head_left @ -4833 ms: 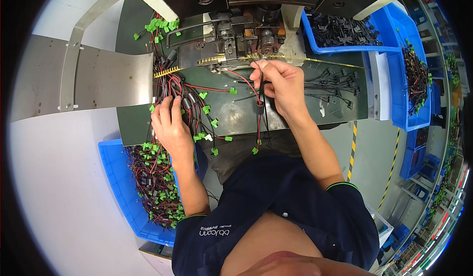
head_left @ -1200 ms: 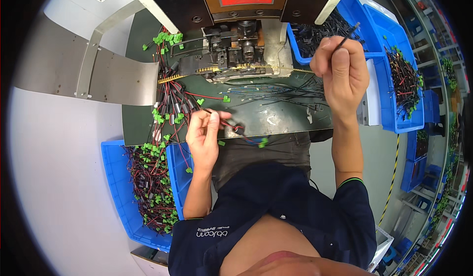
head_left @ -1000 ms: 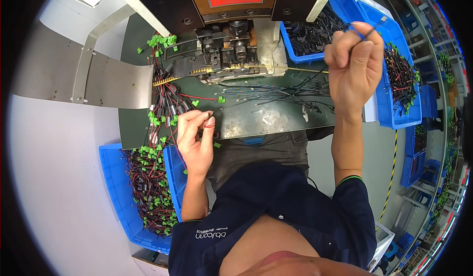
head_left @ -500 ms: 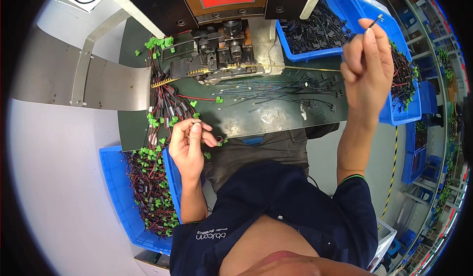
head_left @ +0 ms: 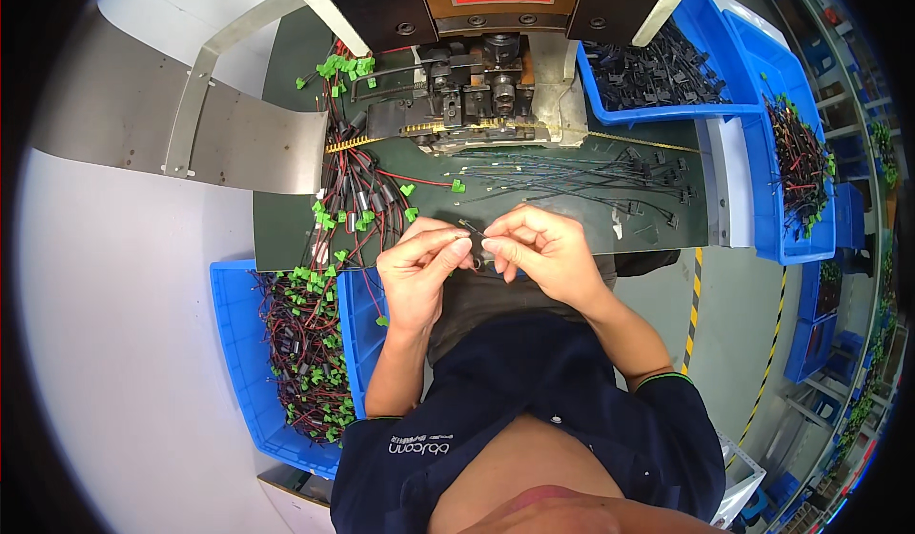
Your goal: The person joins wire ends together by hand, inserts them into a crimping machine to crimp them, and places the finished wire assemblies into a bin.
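Two hands [head_left: 416,269] [head_left: 550,256] pinch perhaps two wires [head_left: 473,229].

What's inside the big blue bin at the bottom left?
Tangled red and dark wires with green connectors show inside the blue bin. Whatever lies beneath that top layer is covered.

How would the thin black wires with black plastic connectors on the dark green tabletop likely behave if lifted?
The thin black wires probably flex, being slender and curved. Overlapping, they may snag together. Their bulkier black plastic connectors would likely dangle.

Left hand [head_left: 419,265] and right hand [head_left: 545,253] together on dark wires [head_left: 473,229] over green bench [head_left: 650,237].
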